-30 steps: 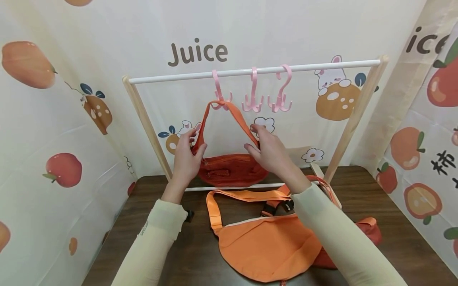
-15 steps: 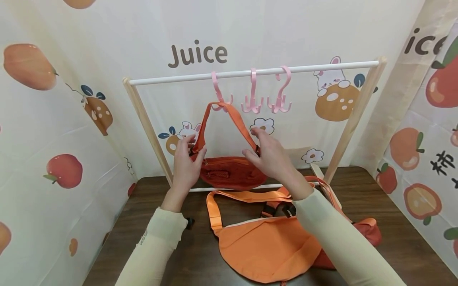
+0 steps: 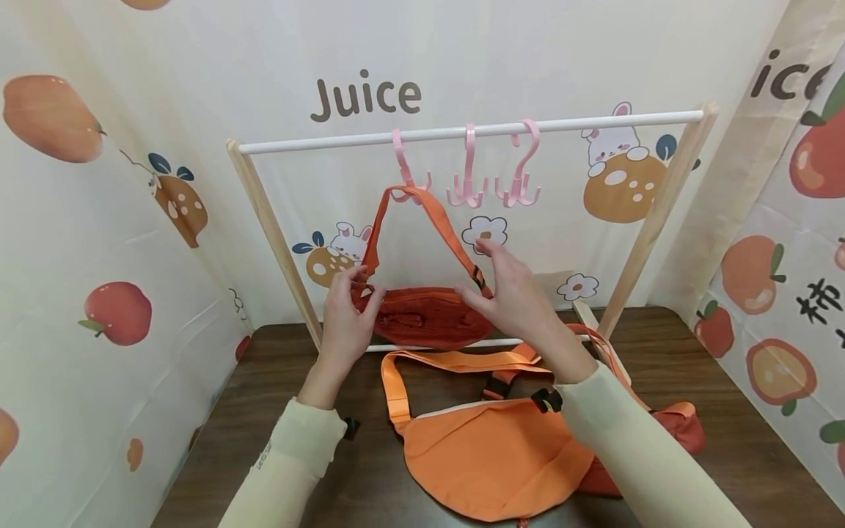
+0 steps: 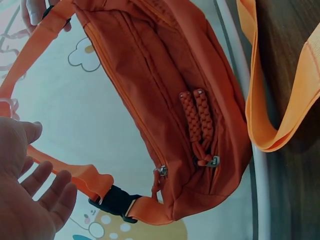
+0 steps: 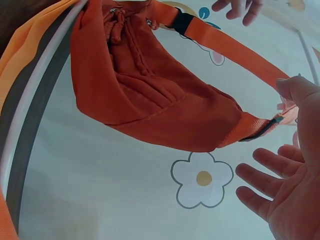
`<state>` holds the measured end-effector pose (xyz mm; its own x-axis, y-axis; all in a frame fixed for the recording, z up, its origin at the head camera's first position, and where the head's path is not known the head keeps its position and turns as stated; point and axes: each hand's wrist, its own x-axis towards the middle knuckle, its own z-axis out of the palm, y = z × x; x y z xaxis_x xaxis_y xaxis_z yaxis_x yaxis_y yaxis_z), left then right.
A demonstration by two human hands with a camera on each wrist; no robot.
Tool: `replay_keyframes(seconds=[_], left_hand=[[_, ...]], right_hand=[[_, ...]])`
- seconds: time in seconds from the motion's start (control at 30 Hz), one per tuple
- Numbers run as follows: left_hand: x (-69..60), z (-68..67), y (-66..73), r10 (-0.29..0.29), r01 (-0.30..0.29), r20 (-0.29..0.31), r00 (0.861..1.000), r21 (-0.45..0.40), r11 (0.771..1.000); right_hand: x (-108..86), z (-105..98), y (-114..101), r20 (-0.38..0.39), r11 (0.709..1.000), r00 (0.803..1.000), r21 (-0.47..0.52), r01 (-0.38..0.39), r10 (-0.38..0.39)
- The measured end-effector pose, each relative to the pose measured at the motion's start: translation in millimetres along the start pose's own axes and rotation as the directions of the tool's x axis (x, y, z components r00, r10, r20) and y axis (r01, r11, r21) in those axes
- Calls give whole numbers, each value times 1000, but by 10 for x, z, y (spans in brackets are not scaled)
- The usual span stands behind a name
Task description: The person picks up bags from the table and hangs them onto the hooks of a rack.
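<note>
A rust-red waist bag [image 3: 429, 315] hangs by its orange strap [image 3: 439, 218] from the left pink hook [image 3: 408, 180] on the white rail. Beside the bag's left end is my left hand [image 3: 346, 315], its fingers spread and holding nothing. In the left wrist view that hand lies near the strap and its black buckle [image 4: 116, 201]. My right hand [image 3: 518, 297] is at the bag's right end. The right wrist view shows its fingers [image 5: 265, 180] parted, with the thumb close to the strap; whether it touches I cannot tell.
Two more pink hooks [image 3: 468, 176] hang to the right on the white rail [image 3: 594, 123] between wooden posts. An orange bag [image 3: 488, 458] with a loose strap lies on the dark table [image 3: 238, 440]. Another red bag [image 3: 680, 425] lies partly behind my right forearm.
Both hands have come off the strap ends and moved lower. The right hand has shifted right, uncovering the strap's right buckle. The red bag stays hanging from the left hook.
</note>
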<state>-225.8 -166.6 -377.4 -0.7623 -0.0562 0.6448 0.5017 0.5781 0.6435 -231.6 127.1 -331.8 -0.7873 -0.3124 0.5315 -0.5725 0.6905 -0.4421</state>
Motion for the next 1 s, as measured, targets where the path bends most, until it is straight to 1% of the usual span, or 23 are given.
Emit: replay_keyframes(seconds=[0.13, 0.27, 0.37, 0.57, 0.7, 0.87, 1.0], left_hand=[[-58, 16, -3, 6, -6, 21, 1000, -4, 1000], [-127, 29, -3, -10, 11, 48, 999, -3, 1000], [-183, 43, -11, -17, 17, 57, 998, -3, 1000], [-284, 81, -17, 5, -3, 81, 997, -34, 999], [-331, 121, -26, 7, -4, 104, 995, -34, 999], [-390, 175, -32, 7, 0, 142, 990, -48, 999], [-446, 222, -52, 5, 1, 176, 984, -36, 999]], right_hand=[[-86, -39, 18, 1, 1000, 1000, -22, -23, 23], [-181, -67, 54, 9, 998, 999, -42, -39, 39], [-265, -84, 93, 16, 999, 999, -31, -45, 45], [-421, -101, 191, 47, 996, 995, -16, -84, 85], [-506, -113, 271, 77, 994, 991, -28, -109, 111], [-602, -120, 354, 93, 994, 990, -39, -103, 106], [-675, -99, 436, 117, 993, 987, -47, -108, 113]])
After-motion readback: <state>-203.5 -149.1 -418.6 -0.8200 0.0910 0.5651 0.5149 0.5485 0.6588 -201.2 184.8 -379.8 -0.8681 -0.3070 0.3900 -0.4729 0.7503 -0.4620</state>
